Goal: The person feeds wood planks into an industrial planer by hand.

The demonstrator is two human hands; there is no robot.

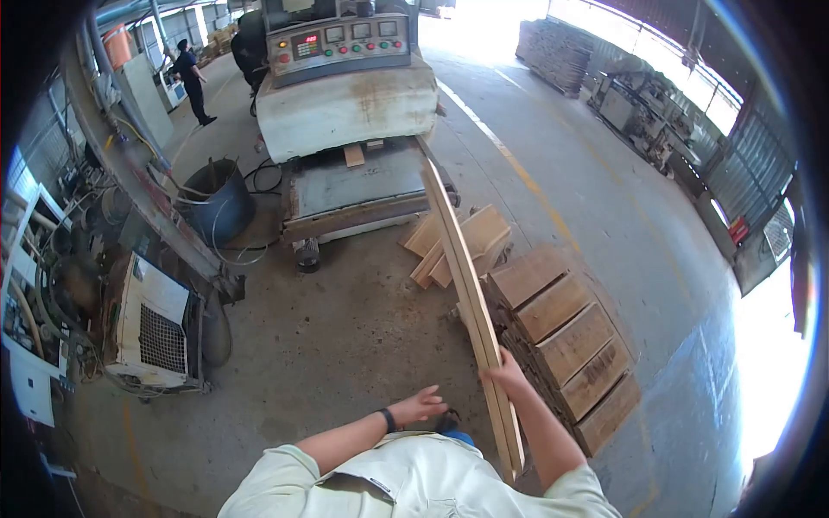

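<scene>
The machine point(345, 112) stands well ahead of both hands, its feed bed facing the person. A stack point(561, 337) of boards lies on the floor just right of the right hand point(503, 373). That hand grips a long board point(466, 293) on edge, tilted so its far end points toward the bed. The left hand point(420, 406) hovers open beside the board, apparently not touching it.

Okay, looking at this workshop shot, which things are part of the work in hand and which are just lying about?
In use:
- long plank, held on edge by the right hand
- left hand, open, holding nothing
- stack of boards beside the plank
- machine ahead

Lying about:
- loose boards on the floor
- dark bucket
- white unit
- person far off
</scene>
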